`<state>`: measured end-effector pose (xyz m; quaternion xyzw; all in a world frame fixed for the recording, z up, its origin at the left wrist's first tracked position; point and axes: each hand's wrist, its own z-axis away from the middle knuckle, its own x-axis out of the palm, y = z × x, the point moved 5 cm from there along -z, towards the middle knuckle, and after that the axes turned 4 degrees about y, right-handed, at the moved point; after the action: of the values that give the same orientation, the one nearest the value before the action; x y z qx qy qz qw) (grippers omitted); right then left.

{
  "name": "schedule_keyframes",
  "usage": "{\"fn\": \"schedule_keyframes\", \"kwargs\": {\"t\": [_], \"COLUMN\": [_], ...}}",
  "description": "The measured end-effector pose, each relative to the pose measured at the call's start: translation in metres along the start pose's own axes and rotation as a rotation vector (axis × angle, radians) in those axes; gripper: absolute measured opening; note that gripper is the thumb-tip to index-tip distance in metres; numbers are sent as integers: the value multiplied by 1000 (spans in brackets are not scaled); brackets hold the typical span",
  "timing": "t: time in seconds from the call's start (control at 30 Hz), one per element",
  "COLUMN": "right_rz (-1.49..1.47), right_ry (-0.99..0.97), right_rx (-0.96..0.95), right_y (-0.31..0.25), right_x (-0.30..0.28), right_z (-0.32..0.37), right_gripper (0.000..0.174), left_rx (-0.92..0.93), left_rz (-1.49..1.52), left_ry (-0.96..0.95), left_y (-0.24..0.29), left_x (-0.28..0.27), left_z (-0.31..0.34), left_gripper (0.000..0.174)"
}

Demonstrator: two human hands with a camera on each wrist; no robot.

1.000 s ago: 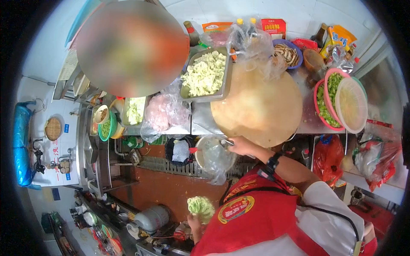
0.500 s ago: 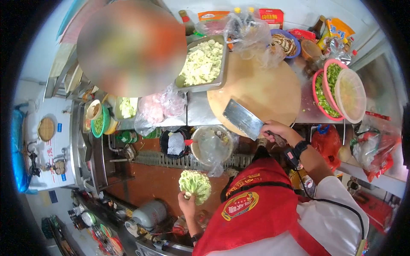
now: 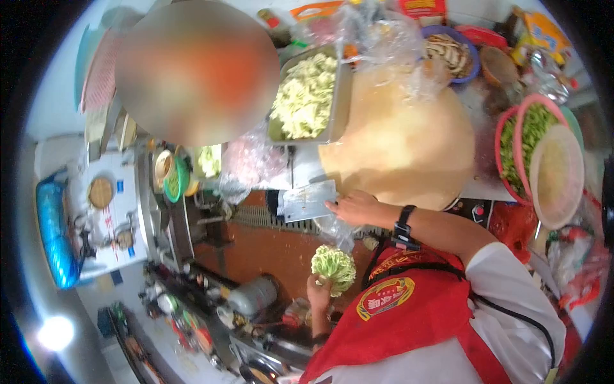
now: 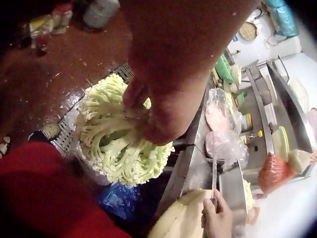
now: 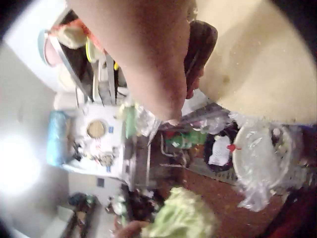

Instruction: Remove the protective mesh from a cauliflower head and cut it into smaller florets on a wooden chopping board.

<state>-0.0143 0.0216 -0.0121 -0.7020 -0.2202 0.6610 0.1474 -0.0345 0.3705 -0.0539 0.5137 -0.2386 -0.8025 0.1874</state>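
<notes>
My left hand [image 3: 320, 289] holds a pale green cauliflower head [image 3: 334, 269] by its stem, over the floor in front of the red apron. In the left wrist view the stalks of the cauliflower [image 4: 119, 144] face the camera, with the fingers in among them. My right hand [image 3: 355, 209] grips a cleaver [image 3: 310, 200] at the near left edge of the round chopping board [image 3: 409, 153], its broad blade pointing left. The dark handle [image 5: 200, 47] shows beside the hand in the right wrist view. A metal tray [image 3: 341, 112] of cut cauliflower florets overlaps the board's far left.
Bowls of chopped greens, one with a pink rim [image 3: 521, 150], stand on the right. A blue bowl [image 3: 470, 54] of sliced food is at the back. Left of the tray lies a plastic bag [image 3: 252, 157] of pale pink food. Below the counter is a lined bin [image 5: 290, 153].
The cleaver has turned from edge-on to flat, then swung left past the board's near edge. The cauliflower has come up and to the right, closer to the counter. The head view has shifted.
</notes>
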Motion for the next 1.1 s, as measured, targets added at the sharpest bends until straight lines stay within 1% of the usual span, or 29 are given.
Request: {"fn": "schedule_keyframes", "kwargs": {"t": [0.1, 0.13, 0.17, 0.23, 0.27, 0.3, 0.37, 0.4, 0.43, 0.5, 0.53, 0.57, 0.6, 0.7, 0.77, 0.8, 0.83, 0.87, 0.9, 0.93, 0.97, 1.0, 1.03, 1.1], "right_rz": [73, 175, 173, 194, 214, 204, 176, 158, 56, -19, 3, 16, 27, -226, -392, -487, -492, -493, -493, -561, -594, -586, -581, -632], "right_ry": [-67, -336, -368, -439, -464, -449, -419, -458, -453, -337, -236, -367, -481, -394, -303, -310, -222, -128, -32, 43, 164, 218, 263, 257], "right_rx": [-81, -55, -57, -46, -56, -98, -173, -115, -17, 68, 49, 135, 233, 454, 599, 725, 756, 786, 818, 900, 918, 977, 1033, 1180], "right_y": [16, 21, 23, 43, 53, 58, 61, 60, 62, 64, 60, 65, 71, 84, 88, 90, 88, 85, 83, 84, 82, 86, 92, 106], "right_x": [32, 39, 38, 46, 55, 52, 34, 15, -1, -29, -42, -43, -46, -70, -79, -86, -92, -96, -100, -101, -113, -114, -112, -112], "right_z": [-31, -33, -36, -27, -22, -15, 4, 13, 26, 66, 93, 117, 137, 192, 229, 240, 247, 253, 256, 257, 251, 249, 249, 244], "right_gripper": [30, 39, 39, 39, 39, 40, 42, 46, 45, 44, 45, 48, 50, 54, 55, 57, 57, 58, 58, 59, 60, 60, 60, 59], "left_rx": [-20, -31, -43, -57, -65, -42, -89, -82, -68, -21, -14, 3, 103, 327, 446, 530, 619, 582, 658, 729, 793, 753, 760, 748], "left_rz": [-56, -69, -40, 35, -54, -81, -13, -26, -35, 43, 6, -33, -69, -177, -285, -328, -374, -424, -429, -434, -437, -482, -458, -415], "left_ry": [87, 102, 130, 173, 165, 173, 206, 211, 215, 200, 137, 77, 45, -144, -278, -333, -392, -467, -477, -486, -495, -531, -544, -560], "left_y": [-4, -6, -8, 6, 39, 51, 50, 61, 70, 62, 70, 88, 117, 161, 222, 250, 282, 313, 340, 364, 382, 396, 411, 430], "left_x": [-1, 0, -1, 1, -5, -8, -8, -11, -14, -9, -9, -13, -22, -34, -51, -55, -57, -57, -50, -40, -28, -9, 13, 60], "left_z": [15, 21, 28, 37, 41, 42, 39, 37, 33, 12, -4, -21, -33, -77, -93, -101, -106, -107, -110, -110, -110, -114, -114, -112], "left_gripper": [43, 43, 44, 46, 47, 45, 42, 42, 41, 39, 38, 37, 36, 35, 35, 35, 35, 37, 37, 37, 37, 38, 39, 40]}}
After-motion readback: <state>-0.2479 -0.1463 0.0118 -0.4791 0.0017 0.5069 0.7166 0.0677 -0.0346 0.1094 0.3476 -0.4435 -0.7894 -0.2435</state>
